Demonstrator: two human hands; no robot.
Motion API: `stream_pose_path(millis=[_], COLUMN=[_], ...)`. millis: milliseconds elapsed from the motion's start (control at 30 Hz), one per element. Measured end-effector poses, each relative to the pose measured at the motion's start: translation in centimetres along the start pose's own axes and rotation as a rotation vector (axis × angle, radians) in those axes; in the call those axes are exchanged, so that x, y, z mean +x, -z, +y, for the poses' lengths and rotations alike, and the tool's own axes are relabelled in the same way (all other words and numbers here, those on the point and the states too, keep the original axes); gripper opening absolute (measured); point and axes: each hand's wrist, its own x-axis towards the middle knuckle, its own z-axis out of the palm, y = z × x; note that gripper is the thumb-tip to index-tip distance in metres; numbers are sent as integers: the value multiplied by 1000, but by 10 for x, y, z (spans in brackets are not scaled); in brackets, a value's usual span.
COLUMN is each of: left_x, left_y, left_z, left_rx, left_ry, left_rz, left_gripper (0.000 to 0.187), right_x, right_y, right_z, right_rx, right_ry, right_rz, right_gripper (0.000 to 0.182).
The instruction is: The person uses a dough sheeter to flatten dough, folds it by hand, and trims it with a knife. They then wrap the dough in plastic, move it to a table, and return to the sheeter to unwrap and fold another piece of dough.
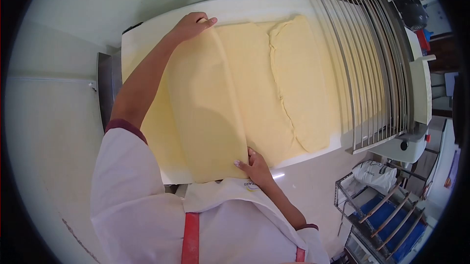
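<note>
A wide sheet of pale yellow dough (254,83) lies across the white work surface. Its left part is a lifted flap (205,97) with a straight, thick edge running from far to near. At the far end of that edge, my left hand (193,26) is closed on the flap's corner, thumb pointing right. My right hand (255,168) grips the near end of the same edge, close to my apron, with some fingers hidden by the dough. On the right, another part of the sheet is folded over (301,83), its ragged edge facing left.
A metal bar guard (362,68) stands raised over the right end of the white surface (335,142), with more yellow dough visible behind its bars. At lower right is a rack (387,220) with rolling-pin-like rods and a white bag (374,176). A wall runs along the far side.
</note>
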Motion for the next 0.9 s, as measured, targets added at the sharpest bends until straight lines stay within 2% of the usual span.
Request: stream_pose_path(millis=[33,133,233,333,433,533,700,800,900], left_x=[-9,-21,-14,-18,-20,7,72,103,128], left_y=[-2,-2,-30,-12,8,-4,-90,-167,-188], left_z=[0,12,32,59,111,154,203,202,199], left_rx=[-62,120,471,509,165,46,126,241,247], left_ry=[-116,61,69,-118,-154,-300,-300,-273,-244], left_rz=[72,83,307,463,509,593,525,423,350], left_gripper=[50,52,47,44,42,36,39,38,39], right_x=[1,8,-3,-15,-43,-62,-76,-57,-66], right_y=[0,0,-4,10,33,77,158,210,223], right_z=[-1,-11,-19,-49,-85,-108,-112,-92,-102], right_rx=[-27,-135,-171,-201,-268,-337,-190,-195,-158], right_ry=[-2,48,30,105,131,210,275,116,42], right_rz=[-1,-30,-84,-174,-214,-193,-72,37,52], right_gripper=[51,52,51,49,49,49,48,49,50])
